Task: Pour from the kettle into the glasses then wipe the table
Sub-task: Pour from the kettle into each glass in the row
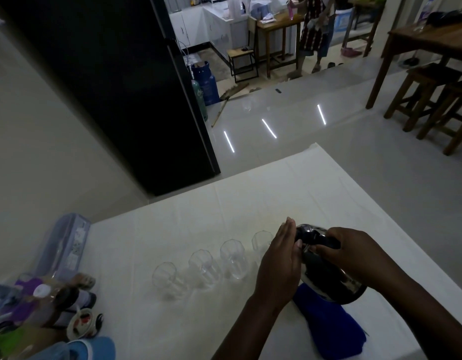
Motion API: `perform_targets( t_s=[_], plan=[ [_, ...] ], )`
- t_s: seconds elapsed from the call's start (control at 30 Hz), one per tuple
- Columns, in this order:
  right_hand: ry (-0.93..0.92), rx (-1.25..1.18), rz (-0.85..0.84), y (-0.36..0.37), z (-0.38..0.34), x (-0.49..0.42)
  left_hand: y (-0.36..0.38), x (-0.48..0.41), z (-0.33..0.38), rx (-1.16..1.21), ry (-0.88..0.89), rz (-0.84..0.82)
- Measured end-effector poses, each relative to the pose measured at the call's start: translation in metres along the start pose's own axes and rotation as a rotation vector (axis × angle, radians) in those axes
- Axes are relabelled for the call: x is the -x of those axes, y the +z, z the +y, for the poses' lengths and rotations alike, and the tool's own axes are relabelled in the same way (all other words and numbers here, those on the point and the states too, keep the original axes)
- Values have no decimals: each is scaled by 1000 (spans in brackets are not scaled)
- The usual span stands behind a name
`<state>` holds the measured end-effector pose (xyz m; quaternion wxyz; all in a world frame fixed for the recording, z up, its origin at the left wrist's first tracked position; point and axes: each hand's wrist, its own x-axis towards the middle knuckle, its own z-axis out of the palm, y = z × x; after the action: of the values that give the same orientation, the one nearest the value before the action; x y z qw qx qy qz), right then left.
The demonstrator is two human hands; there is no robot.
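Observation:
A shiny steel kettle [331, 281] with a black lid and handle stands at the right of the white table [198, 211]. My right hand [351, 253] grips its black handle. My left hand [281, 261] lies flat against the kettle's left side, fingers straight and together. Several clear empty glasses stand in a row left of the kettle, from the nearest glass [164, 279] to the far one [261, 240], which my left hand partly hides. A blue cloth [331, 331] lies on the table under and in front of the kettle.
Clutter fills the table's left corner: a clear plastic box [66, 245], bottles, a small bowl [81, 323] and a blue item [79, 349]. A black fridge [115, 81] stands beyond the table. Wooden stools [432, 100] and a person stand far off.

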<state>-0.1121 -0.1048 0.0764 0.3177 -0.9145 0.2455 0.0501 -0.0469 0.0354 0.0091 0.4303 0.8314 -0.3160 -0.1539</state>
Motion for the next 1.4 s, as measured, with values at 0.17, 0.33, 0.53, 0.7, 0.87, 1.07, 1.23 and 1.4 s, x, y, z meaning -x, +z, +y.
perform_targets(
  t_s=[0.17,0.33,0.53,0.7,0.87,1.07,1.23,1.4],
  plan=[
    [1,-26,-5,0,0,1,-2,0,0,12,-1,-8],
    [-2,-42,-12,1,0,2,-2,1,0,-1,-1,-15],
    [7,-84,22,8,8,7,0,1,1,-39,16,-40],
    [5,-212,77,17,19,14,4,-3,2,-101,51,-68],
    [53,-264,150,26,37,15,11,-11,7,-176,106,-93],
    [75,-360,220,35,61,12,24,-21,12,-262,147,-123],
    [66,-475,244,41,78,3,35,-28,7,-346,148,-134],
    [78,-585,234,56,103,-20,43,-33,2,-393,121,-152]
  ],
)
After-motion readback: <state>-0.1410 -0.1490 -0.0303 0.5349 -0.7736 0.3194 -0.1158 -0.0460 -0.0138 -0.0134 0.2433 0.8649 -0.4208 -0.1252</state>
